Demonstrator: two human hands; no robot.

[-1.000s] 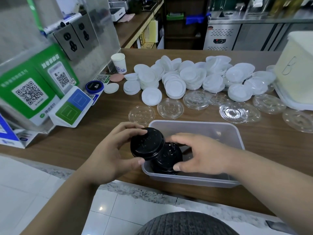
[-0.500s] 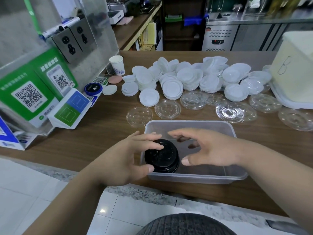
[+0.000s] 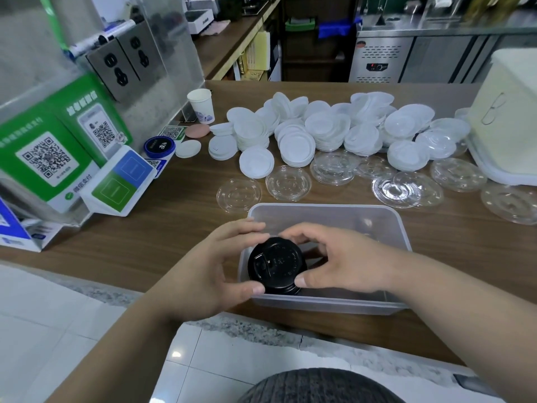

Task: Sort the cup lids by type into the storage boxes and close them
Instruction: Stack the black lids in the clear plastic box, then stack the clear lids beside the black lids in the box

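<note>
Head view: the black lids (image 3: pixel 276 264) could tip and splay against the wall if one hand lets go first. They stand stacked in the near left corner of the storage box (image 3: pixel 404 228), clasped between the left hand (image 3: pixel 209 269) on their left and the right hand (image 3: pixel 345 263) on their right

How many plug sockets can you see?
2. The lower socket is above the green QR sign; the upper socket is just right of it. More could be hidden out of view.
</note>
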